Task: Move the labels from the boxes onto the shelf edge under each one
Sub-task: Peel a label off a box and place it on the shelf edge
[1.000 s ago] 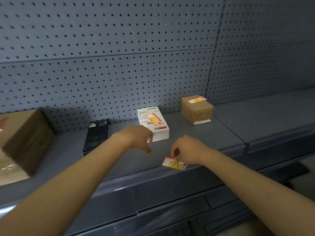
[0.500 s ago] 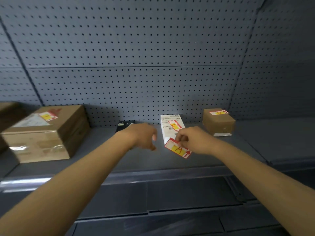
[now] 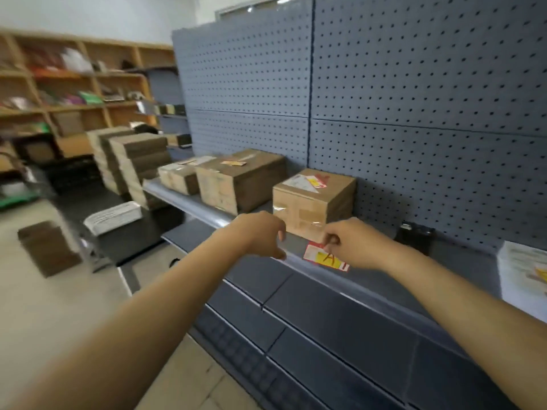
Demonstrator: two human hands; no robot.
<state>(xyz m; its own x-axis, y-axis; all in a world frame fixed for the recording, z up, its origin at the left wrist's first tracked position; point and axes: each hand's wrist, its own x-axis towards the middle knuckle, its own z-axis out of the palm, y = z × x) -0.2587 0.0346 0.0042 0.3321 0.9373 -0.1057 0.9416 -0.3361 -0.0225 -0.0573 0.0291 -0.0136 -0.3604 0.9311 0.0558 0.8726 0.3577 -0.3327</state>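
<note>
My right hand (image 3: pixel 352 244) pinches a red and yellow label marked "A" (image 3: pixel 324 257) and holds it against the grey shelf edge (image 3: pixel 296 258), just below a brown cardboard box (image 3: pixel 313 202) that carries its own red and yellow label (image 3: pixel 315 182). My left hand (image 3: pixel 263 233) hovers just left of the label, fingers loosely curled and empty. Two larger cardboard boxes (image 3: pixel 236 182) stand further left on the shelf; one has a label on top. A white box (image 3: pixel 524 273) with a yellow label shows at the right edge.
A small black box (image 3: pixel 414 236) stands on the shelf against the grey pegboard (image 3: pixel 414 99). Stacked cartons (image 3: pixel 133 164), a black crate and wooden shelving (image 3: pixel 74 93) fill the room to the left. Lower grey shelves run beneath my arms.
The view has swung left along the shelf. My right hand carried the "A" label from in front of the white box to the shelf edge under the brown box; my left hand moved alongside.
</note>
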